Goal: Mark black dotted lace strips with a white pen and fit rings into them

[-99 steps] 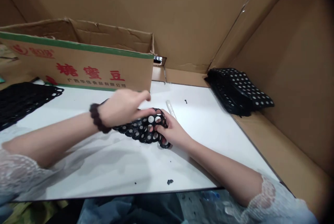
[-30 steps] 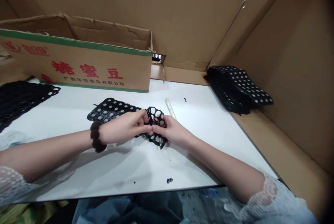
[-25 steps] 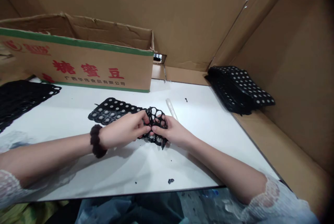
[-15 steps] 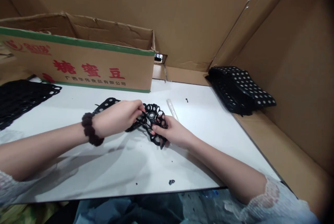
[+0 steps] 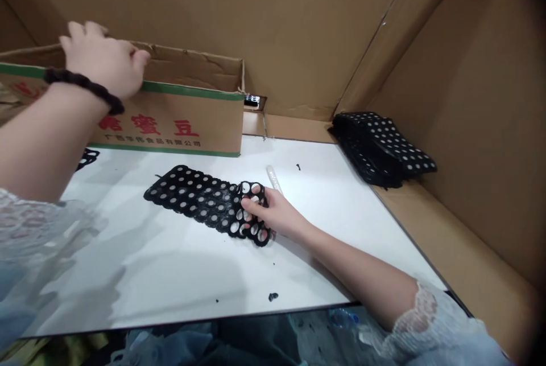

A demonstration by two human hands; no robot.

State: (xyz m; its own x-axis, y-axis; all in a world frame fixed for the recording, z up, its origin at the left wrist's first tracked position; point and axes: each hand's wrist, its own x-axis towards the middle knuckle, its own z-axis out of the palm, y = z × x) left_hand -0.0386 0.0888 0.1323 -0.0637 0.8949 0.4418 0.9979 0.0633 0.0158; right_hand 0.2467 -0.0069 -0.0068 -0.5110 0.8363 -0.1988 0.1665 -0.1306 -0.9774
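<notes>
Leftmost, the left hand (image 5: 102, 58), a dark band (image 5: 83, 86) at its wrist, hung over the open top of the cardboard carton (image 5: 209, 121), back of the hand to view and fingers bent; whether it held anything could not be told. Below it, the corner of a black openwork piece (image 5: 88, 158) showed past the forearm. The perforated black sheet (image 5: 191, 198) lay aslant on the white tabletop (image 5: 333, 263), well apart from the left hand, its far left corner loose near the carton's front wall. Its right end was pinched in the right hand (image 5: 277, 212), thumb on top and fingers beneath, some showing through the holes. Just beyond that hand lay a clear plastic strip (image 5: 273, 177). Only a narrow band of white separated sheet from carton, while a broader stretch ran from the sheet to the dark front edge (image 5: 170, 319), a black scrap (image 5: 273, 297) near it. Rightward, open surface reached a slanting border, where a folded perforated black stack (image 5: 384, 147) sat beside the cardboard wall (image 5: 482, 127).
</notes>
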